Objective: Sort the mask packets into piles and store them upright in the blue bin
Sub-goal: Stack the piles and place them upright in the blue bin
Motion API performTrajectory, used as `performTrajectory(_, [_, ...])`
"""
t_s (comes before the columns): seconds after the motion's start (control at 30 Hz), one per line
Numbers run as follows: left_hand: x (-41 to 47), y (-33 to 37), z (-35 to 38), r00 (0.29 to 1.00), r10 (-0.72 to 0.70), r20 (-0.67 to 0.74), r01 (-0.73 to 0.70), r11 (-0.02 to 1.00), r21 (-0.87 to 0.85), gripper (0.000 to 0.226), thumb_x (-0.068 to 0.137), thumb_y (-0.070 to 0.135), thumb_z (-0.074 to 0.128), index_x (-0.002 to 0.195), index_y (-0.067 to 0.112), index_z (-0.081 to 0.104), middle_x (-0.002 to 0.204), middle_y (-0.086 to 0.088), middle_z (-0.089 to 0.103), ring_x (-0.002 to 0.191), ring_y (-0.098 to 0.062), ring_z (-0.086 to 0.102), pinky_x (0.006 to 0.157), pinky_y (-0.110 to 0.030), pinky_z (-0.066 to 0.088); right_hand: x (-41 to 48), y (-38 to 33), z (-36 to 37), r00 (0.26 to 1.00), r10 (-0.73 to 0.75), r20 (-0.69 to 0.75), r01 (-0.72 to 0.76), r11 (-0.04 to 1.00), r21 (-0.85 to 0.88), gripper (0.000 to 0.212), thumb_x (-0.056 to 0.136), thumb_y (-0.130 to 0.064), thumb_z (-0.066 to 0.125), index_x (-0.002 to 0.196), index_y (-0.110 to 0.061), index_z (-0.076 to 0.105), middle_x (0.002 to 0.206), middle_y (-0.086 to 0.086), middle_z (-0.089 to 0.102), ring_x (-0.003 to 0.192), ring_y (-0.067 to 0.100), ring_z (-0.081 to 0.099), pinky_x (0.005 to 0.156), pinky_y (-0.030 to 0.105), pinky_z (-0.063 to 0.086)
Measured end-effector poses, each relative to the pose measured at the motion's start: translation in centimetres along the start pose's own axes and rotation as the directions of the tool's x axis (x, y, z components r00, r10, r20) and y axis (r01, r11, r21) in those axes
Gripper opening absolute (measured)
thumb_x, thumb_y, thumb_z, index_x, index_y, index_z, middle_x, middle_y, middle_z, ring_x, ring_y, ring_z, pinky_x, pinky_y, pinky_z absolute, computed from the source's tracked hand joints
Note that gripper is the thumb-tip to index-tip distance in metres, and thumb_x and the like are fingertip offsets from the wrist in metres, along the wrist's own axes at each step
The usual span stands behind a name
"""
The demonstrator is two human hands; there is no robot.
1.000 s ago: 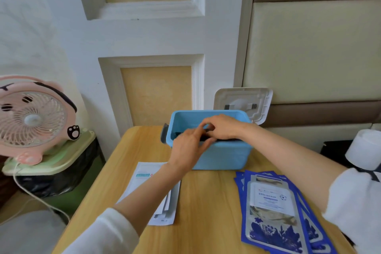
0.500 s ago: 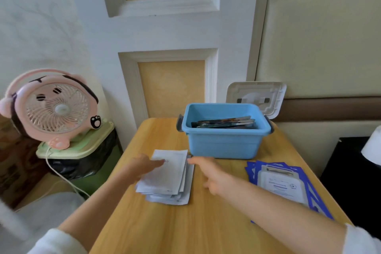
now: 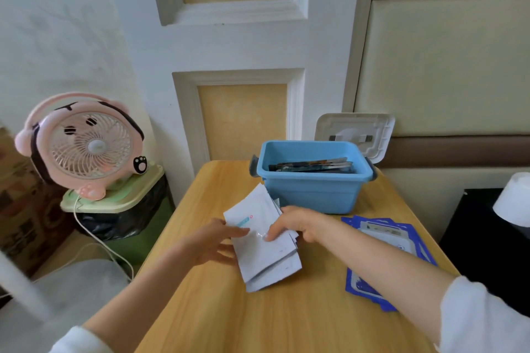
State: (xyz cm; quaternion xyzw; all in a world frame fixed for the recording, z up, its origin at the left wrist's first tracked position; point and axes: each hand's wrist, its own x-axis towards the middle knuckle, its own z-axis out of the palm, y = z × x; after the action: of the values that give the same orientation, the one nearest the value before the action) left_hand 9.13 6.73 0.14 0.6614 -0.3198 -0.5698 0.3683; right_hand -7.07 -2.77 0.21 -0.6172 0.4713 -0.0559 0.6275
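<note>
A stack of white mask packets (image 3: pixel 265 249) is lifted off the wooden table (image 3: pixel 286 321), tilted toward the blue bin (image 3: pixel 312 192). My right hand (image 3: pixel 295 223) grips the stack's right edge, thumb on top. My left hand (image 3: pixel 213 241) holds the stack's left edge with fingers under and against it. Dark packets (image 3: pixel 311 166) stand on edge inside the bin. A pile of blue-bordered packets (image 3: pixel 387 241) lies flat on the table to the right, partly hidden by my right forearm.
The bin's white lid (image 3: pixel 354 133) leans against the wall behind it. A pink fan (image 3: pixel 83 146) sits on a green-lidded trash can (image 3: pixel 114 200) left of the table. A white roll (image 3: pixel 513 199) rests on a black surface at right.
Both hands left the bin, came down to the white packets, and have now picked the stack up and angled it toward the bin.
</note>
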Motion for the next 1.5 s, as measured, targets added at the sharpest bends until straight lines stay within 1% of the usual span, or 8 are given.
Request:
performTrajectory(0.33, [-0.4,3.2,2.0,0.965,0.257,-0.049,-0.204,0.857,0.473,0.028,0.094,0.032,0.051,0.107,0.009,0.06,0.088,0.004,0.066,0.078,-0.007,0.064,0.067,-0.02,0.054,-4.7,0.0,-4.2,0.981,-0.193,-0.018,0.174,0.919,-0.352,0.048,0.072,-0.005,0.076,0.117,-0.008,0.06,0.115,0.01,0.067,0.103,0.024,0.063,0.093,0.04,0.051])
performTrajectory(0.47, [1.5,6.8,2.2,0.518,0.727,-0.45,-0.544,0.686,0.483,0.025,0.095,0.033,0.047,0.105,0.011,0.054,0.1,-0.003,0.065,0.081,-0.015,0.06,0.069,-0.031,0.05,-10.1,-3.6,-10.8,0.918,-0.39,-0.069,0.363,0.897,-0.252,0.05,0.067,-0.006,0.079,0.112,-0.011,0.058,0.107,0.007,0.067,0.101,0.025,0.064,0.081,0.038,0.055])
performTrajectory(0.53, [3.1,7.6,4.2,0.413,0.879,-0.241,-0.561,0.453,0.692,0.033,0.09,0.036,0.057,0.114,0.014,0.052,0.11,0.001,0.058,0.098,-0.014,0.055,0.082,-0.027,0.043,-10.7,-5.3,-13.3,0.833,-0.491,-0.255,0.474,0.871,-0.126,0.046,0.069,0.0,0.076,0.111,-0.006,0.058,0.11,0.013,0.067,0.102,0.029,0.065,0.084,0.045,0.054])
performTrajectory(0.67, [7.7,8.0,9.6,0.508,0.817,0.274,-0.414,-0.047,0.909,0.051,0.083,0.044,0.062,0.122,0.014,0.047,0.118,-0.002,0.052,0.111,-0.022,0.046,0.089,-0.029,0.033,-8.0,-8.4,-14.3,0.536,-0.65,-0.539,0.599,0.743,-0.3,0.039,0.074,0.0,0.074,0.108,-0.011,0.06,0.108,0.008,0.067,0.098,0.023,0.064,0.086,0.036,0.052])
performTrajectory(0.8, [9.3,8.0,10.9,0.365,0.896,0.254,-0.399,-0.096,0.912,0.028,0.086,0.027,0.061,0.106,0.008,0.053,0.101,-0.009,0.058,0.094,-0.029,0.055,0.072,-0.036,0.039,-4.0,-9.6,-13.9,0.435,-0.757,-0.487,0.45,0.651,-0.611,0.045,0.08,-0.004,0.069,0.124,-0.008,0.057,0.112,0.011,0.066,0.095,0.015,0.057,0.076,0.024,0.042])
performTrajectory(1.03, [7.5,5.0,9.8,0.18,0.893,0.413,-0.454,-0.297,0.84,0.034,0.059,0.023,0.083,0.077,0.016,0.054,0.068,0.006,0.06,0.058,-0.016,0.058,0.043,-0.018,0.031,-0.5,-8.3,-13.2,0.722,-0.685,-0.1,0.058,0.203,-0.977,0.05,0.088,0.001,0.047,0.132,-0.022,0.051,0.11,0.015,0.062,0.102,0.032,0.058,0.074,0.033,0.041])
performTrajectory(1.3, [4.0,6.7,9.1,0.393,0.801,0.453,-0.663,-0.095,0.742,0.027,0.08,0.041,0.063,0.084,0.014,0.06,0.093,0.001,0.061,0.092,-0.018,0.056,0.072,-0.03,0.042,1.7,-4.6,-11.0,0.972,-0.226,0.065,0.172,0.496,-0.851,0.019,0.093,-0.038,0.047,0.099,-0.024,0.057,0.11,-0.003,0.061,0.098,0.015,0.054,0.085,0.028,0.04])
performTrajectory(1.5, [3.8,7.2,7.9,0.67,0.695,0.261,-0.578,0.267,0.771,0.096,0.039,0.079,0.052,0.116,0.022,0.05,0.119,0.001,0.035,0.114,-0.015,0.031,0.103,-0.031,0.026,0.8,-4.0,-9.3,0.968,-0.201,0.15,0.247,0.661,-0.708,0.028,0.087,-0.043,0.051,0.108,-0.026,0.056,0.109,-0.006,0.056,0.112,0.019,0.053,0.103,0.036,0.038])
